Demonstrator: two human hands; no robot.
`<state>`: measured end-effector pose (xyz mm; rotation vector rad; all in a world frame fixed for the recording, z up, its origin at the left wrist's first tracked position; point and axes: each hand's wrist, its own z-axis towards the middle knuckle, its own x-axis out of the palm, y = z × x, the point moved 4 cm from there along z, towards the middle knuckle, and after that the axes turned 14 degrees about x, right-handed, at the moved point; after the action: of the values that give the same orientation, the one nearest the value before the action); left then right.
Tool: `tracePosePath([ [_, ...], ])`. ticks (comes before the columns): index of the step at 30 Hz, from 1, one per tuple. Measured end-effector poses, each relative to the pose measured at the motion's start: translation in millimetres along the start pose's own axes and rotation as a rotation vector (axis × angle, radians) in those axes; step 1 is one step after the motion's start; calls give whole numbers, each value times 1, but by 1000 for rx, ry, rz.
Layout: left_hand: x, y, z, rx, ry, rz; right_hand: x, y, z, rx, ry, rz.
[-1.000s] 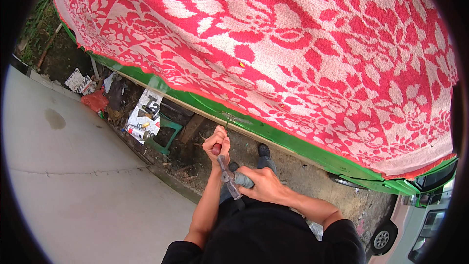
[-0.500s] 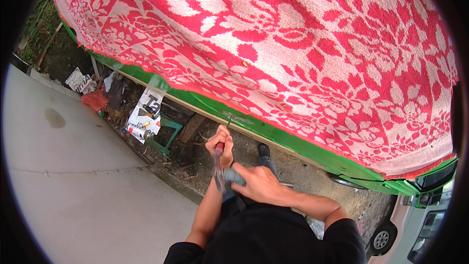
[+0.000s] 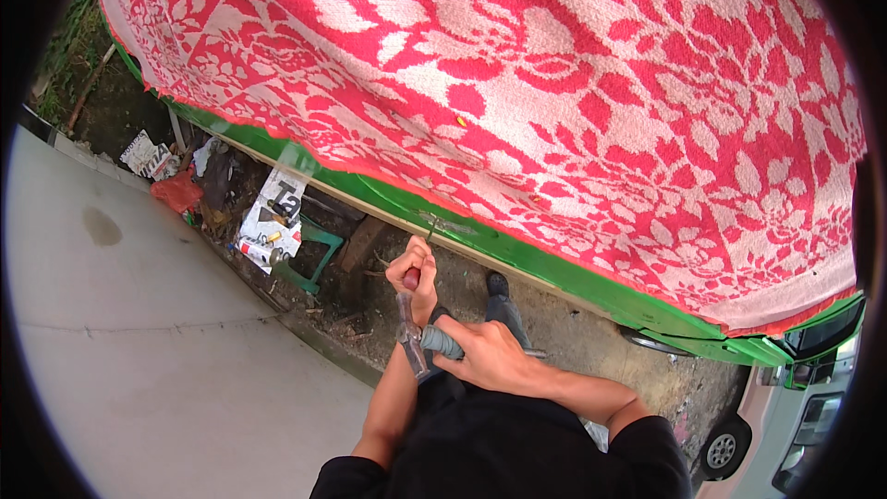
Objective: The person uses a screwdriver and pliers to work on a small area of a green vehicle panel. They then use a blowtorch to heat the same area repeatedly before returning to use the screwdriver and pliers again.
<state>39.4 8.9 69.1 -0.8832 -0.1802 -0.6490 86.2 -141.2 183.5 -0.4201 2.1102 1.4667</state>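
Note:
My left hand (image 3: 413, 266) is closed round a screwdriver with a red handle (image 3: 412, 280). The screwdriver's thin metal shaft (image 3: 431, 230) points away from me and reaches the lower edge of the green vehicle panel (image 3: 453, 225), where a patch looks scraped. In my right hand (image 3: 496, 356) is a hammer (image 3: 409, 333), gripped by its grey wrapped handle (image 3: 441, 343) close to the head. The hammer head lies just on the near side of the screwdriver's handle end; I cannot tell whether they touch.
A red and white floral towel (image 3: 517, 83) covers the vehicle's upper part. A light grey sheet-like surface (image 3: 166, 314) spans the left. Below the panel are a green frame (image 3: 319, 263), a printed white sheet (image 3: 273, 222) and a red bag (image 3: 177, 189). Another vehicle's wheel (image 3: 723, 450) is at lower right.
The hammer head, blurred before, is now sharper and a little nearer to me, away from the screwdriver's handle end. My left hand still grips the screwdriver in almost the same place.

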Motion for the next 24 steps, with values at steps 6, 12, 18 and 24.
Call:
tracePosePath([
  [6,9,-15,10,69,169,67,1,-5,2,0,-36,43],
  [12,16,-17,8,79,211,127,0,-7,-3,-79,-33,51],
  [18,18,-13,6,119,211,157,8,-37,0,-28,-129,-34],
  [24,21,-10,3,138,240,168,2,-34,-7,-65,-143,-20],
])
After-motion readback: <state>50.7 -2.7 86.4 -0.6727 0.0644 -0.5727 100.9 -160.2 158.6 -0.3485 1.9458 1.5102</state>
